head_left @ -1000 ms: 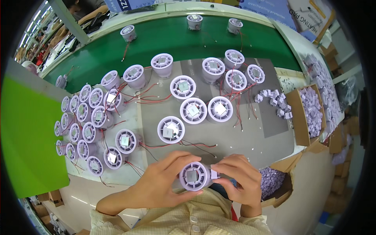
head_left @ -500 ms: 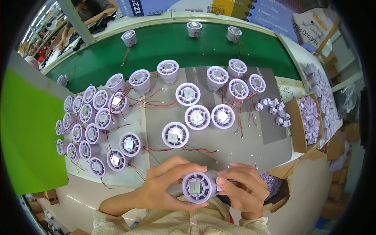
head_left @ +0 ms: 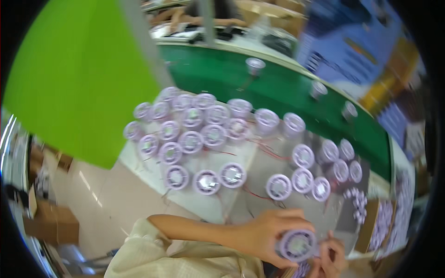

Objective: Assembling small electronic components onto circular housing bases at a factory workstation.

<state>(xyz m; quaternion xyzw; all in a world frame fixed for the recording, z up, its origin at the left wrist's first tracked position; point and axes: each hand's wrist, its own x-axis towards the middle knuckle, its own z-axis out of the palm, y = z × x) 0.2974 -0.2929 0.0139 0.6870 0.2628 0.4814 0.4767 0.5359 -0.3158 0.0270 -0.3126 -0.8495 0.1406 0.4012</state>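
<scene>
1. Holding the lilac round slotted housing [head_left: 298, 245], the left hand [head_left: 269, 234] worked at lower right of the frame, its fingers curved part-way closed around the housing's left side, the slotted face turned up toward the camera.
2. The right hand [head_left: 333, 256] was just beside the housing's right side, fingers bent inward. Whether they pinched anything there, I could not tell.
3. Judged good practice: a firm left hold, the housing kept from turning, the rim gripped rather than the face; right fingertips brought square to the side wall, with light, even pressure and any wires kept out from under them.
4. More housings of the same kind stood mid-frame, one nearby at [head_left: 278, 186], red wires [head_left: 256, 193] trailing among them. Small lilac pieces [head_left: 359, 208] lay loose at right, near a cardboard box [head_left: 372, 228].
5. Motion blur softened everything; the face's detail was unreadable. The left hand covered the housing's left wall, and its underside was hidden. The right forearm was not discernible.
</scene>
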